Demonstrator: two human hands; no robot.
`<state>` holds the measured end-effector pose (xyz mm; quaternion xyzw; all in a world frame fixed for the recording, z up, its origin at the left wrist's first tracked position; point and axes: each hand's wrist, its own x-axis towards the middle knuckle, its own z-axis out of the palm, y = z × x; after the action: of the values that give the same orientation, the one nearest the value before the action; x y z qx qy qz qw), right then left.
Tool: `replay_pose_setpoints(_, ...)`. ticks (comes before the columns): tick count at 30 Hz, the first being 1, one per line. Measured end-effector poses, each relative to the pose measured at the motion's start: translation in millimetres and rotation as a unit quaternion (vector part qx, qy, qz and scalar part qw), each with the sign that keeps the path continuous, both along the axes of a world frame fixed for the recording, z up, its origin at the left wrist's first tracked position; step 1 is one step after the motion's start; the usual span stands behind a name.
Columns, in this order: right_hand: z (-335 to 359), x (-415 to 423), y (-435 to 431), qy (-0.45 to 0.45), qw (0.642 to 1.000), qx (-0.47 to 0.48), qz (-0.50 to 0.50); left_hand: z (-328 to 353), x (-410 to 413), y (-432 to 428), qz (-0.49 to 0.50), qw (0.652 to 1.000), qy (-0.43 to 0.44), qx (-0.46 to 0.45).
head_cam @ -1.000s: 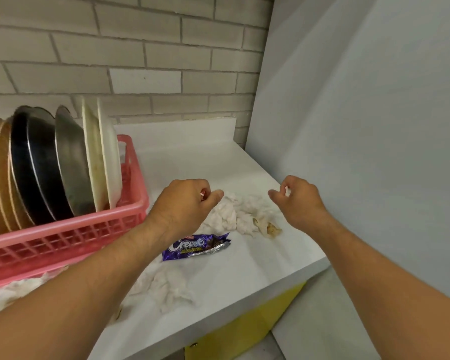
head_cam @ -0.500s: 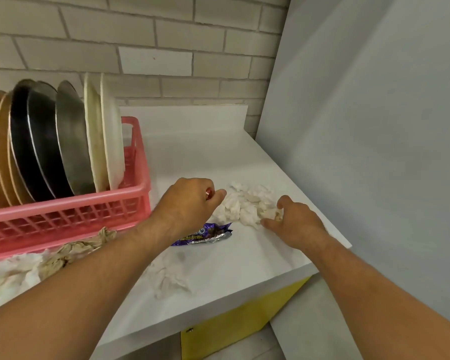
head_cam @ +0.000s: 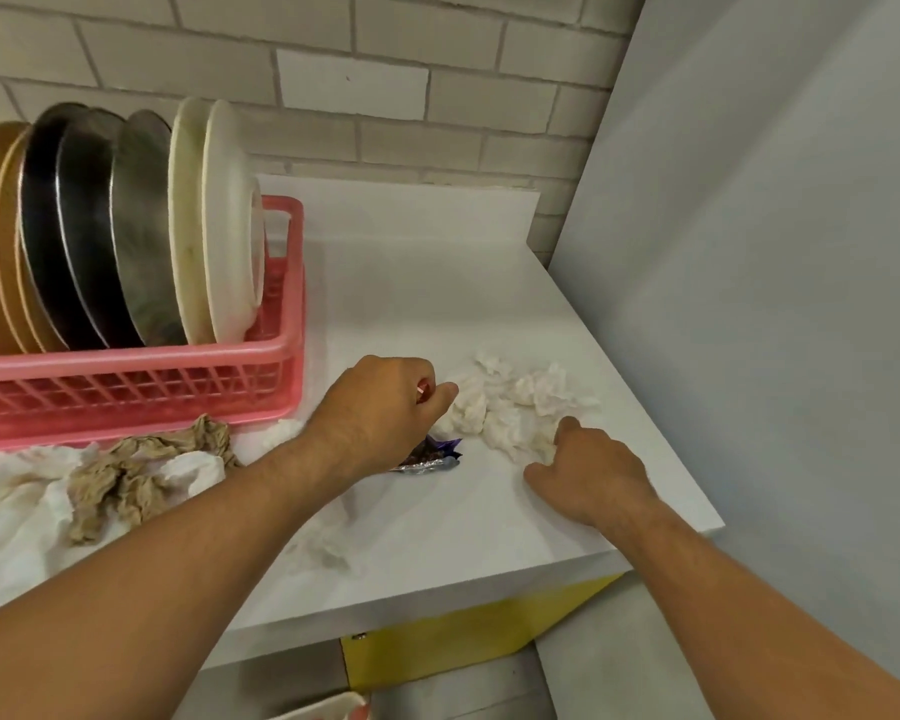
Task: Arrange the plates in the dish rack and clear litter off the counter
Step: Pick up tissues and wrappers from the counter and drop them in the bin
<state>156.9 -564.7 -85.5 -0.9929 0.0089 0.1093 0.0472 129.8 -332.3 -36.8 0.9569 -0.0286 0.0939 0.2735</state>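
Crumpled white tissue lies in a pile on the white counter near its right edge. My right hand rests on the counter with its fingers curled into the near edge of that pile. My left hand hovers just left of the pile as a closed fist, and a small red-and-white scrap shows between its fingers. A purple snack wrapper lies half hidden under the left hand. Brown, black, steel and white plates stand upright in the pink dish rack.
Crumpled brown and white paper lies in front of the rack at the left. A small white tissue sits near the counter's front edge. A grey wall closes the right side. A yellow cabinet front is below the counter.
My right hand has dropped from above the counter onto the near edge of the tissue pile. My left hand has stayed a fist over the wrapper.
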Motion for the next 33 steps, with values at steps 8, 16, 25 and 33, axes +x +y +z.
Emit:
replay_pose_setpoints(8, 13.2, -49.3, 18.8, -0.137, 0.982, 0.126, 0.013, -3.4, -39.5, 21.9, -0.006, 0.999, -0.016, -0.031)
replay_pose_setpoints(16, 19.4, -161.5, 107.9, -0.148, 0.932, 0.328, 0.037, -13.6, -142.6, 87.5, -0.082, 0.995, -0.051, -0.023)
replay_pose_setpoints(25, -54.5, -260.8, 163.4, -0.033, 0.936, 0.349, 0.03, -63.9, -247.7, 149.0, -0.17, 0.985, 0.006, 0.003)
replay_pose_setpoints(33, -145.4, -296.9, 154.7, 0.056, 0.96, 0.275, 0.006, -179.3, -295.2, 156.4, -0.145, 0.979, 0.144, 0.014)
